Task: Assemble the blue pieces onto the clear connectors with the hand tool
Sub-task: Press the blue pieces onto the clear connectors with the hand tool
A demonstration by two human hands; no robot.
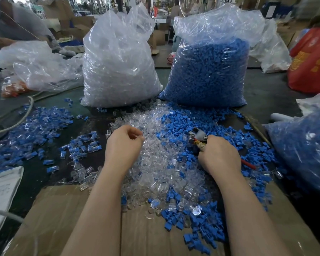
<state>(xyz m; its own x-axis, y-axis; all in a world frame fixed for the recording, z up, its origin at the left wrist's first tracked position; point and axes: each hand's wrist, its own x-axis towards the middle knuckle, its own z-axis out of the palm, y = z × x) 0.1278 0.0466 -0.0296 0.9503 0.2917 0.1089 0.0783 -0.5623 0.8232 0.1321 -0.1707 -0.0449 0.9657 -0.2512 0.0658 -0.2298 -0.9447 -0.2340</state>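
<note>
- A flat sheet of brown corrugated cardboard [67,215] lay nearest, its matte surface carrying the front edge of the loose parts.
- A white paper-like sheet [2,189] rested at the near left, with a pale cable [11,216] crossing below it.
- Small blue moulded plastic pieces [196,235] were scattered over the cardboard, blocky and dull-surfaced.
- A heap of small clear glossy plastic connectors [155,174] sat in the middle between the two forearms, tube-like and glinting.
- The left hand [123,145] was curled over the clear heap, fingertips pinched together on what looked like a clear connector, though it was too small to tell for certain.
- The right hand [219,156] was clenched around a metal hand tool with red handles [198,138]; its grey head pointed up and left, over the blue pieces, and one red handle tip showed past the wrist.
- To the left, on the dark tabletop [92,157], lay a spread of joined blue-and-clear pieces [35,126].
- At the right edge a crinkled transparent bag [303,150] held more blue parts.
- Farther back stood two tall clear plastic sacks side by side, touching at the base: the left sack [118,71] was filled with clear connectors, the right sack [209,71] with blue pieces.
- Beyond them lay slack empty-looking plastic bags [41,69] on the left and a red bag with yellow print [310,61] on the right.
</note>
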